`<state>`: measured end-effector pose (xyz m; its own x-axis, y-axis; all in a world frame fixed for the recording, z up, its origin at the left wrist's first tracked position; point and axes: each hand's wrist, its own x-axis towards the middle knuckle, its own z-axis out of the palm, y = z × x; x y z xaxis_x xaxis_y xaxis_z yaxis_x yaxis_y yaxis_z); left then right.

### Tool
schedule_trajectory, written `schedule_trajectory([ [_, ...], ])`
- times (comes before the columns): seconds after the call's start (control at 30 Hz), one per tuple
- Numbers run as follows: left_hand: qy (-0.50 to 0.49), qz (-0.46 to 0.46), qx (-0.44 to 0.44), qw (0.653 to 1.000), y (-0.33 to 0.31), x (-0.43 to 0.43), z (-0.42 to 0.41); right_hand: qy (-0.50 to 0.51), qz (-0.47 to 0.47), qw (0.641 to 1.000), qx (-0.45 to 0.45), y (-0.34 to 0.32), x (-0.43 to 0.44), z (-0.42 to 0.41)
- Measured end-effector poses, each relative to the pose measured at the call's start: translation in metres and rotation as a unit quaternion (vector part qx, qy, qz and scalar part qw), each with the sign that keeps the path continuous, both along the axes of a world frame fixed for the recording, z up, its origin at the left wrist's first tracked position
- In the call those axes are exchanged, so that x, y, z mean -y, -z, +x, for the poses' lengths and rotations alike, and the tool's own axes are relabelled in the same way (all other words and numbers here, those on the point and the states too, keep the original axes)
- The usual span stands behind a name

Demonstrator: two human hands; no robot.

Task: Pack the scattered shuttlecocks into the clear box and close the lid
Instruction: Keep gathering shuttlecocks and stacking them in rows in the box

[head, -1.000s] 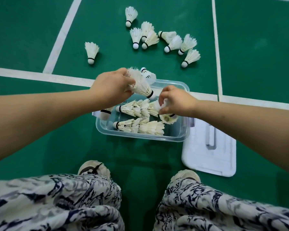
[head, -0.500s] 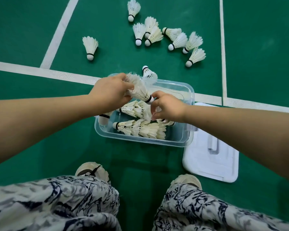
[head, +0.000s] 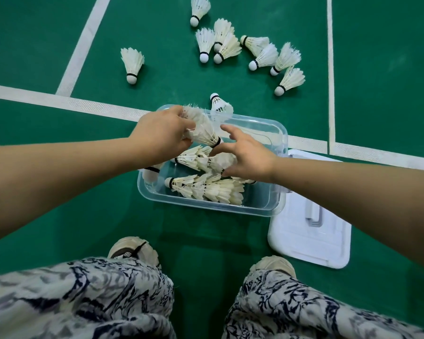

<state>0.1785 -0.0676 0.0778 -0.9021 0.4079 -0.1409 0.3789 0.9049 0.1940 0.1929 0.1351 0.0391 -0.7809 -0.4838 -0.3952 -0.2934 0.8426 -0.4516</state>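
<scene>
Left hand (head: 163, 135) grips the held shuttle (head: 201, 127) by its feather skirt, fingers curled round it. The black-banded cork points right and near, above the far-left part of the box. Right hand (head: 251, 159) holds nothing, fingers spread apart over the middle of the box. Its fingertips (head: 227, 129) sit just beside the held shuttle's cork; contact cannot be told. Under both hands is the clear box (head: 206, 209), lid off, on the green floor (head: 34, 57). Inside are two nested rows on their sides, corks to the left: near row (head: 206, 189), and far row (head: 194, 159) partly under the right hand. Another cork (head: 151, 173) shows at the left wall under the left wrist; inside or outside, cannot tell. White lid (head: 309, 241) lies flat up against the box's right side. Loose on the floor are a stray shuttle (head: 219, 105) just beyond the far rim, a lone shuttle (head: 132, 64) far left, and a cluster (head: 242, 48) farther off to the right. White court lines (head: 83, 104) run behind the box. Shoes (head: 132, 250) and patterned trousers (head: 83, 302) fill the near edge.
</scene>
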Motion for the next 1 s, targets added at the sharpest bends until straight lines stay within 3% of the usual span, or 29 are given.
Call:
schedule_trajectory([
  [0.3, 0.026, -0.021, 0.023, 0.999, -0.001, -0.007, 0.006, 0.085, -0.039, 0.996, -0.002, -0.008, -0.012, 0.004],
  [0.57, 0.035, -0.037, 0.053, 0.997, 0.002, -0.023, 0.008, 0.129, -0.047, 0.988, 0.072, -0.012, -0.017, -0.007],
  [0.7, 0.045, -0.041, 0.051, 0.997, 0.004, -0.032, 0.009, 0.073, 0.075, 0.993, 0.056, -0.013, -0.018, -0.013],
  [0.83, 0.041, -0.030, 0.053, 0.997, 0.002, -0.038, 0.010, -0.015, 0.215, 0.976, 0.027, -0.018, -0.019, -0.014],
  [1.0, 0.038, -0.027, 0.058, 0.997, 0.002, -0.035, 0.011, -0.104, 0.277, 0.955, 0.005, -0.016, -0.018, -0.011],
])
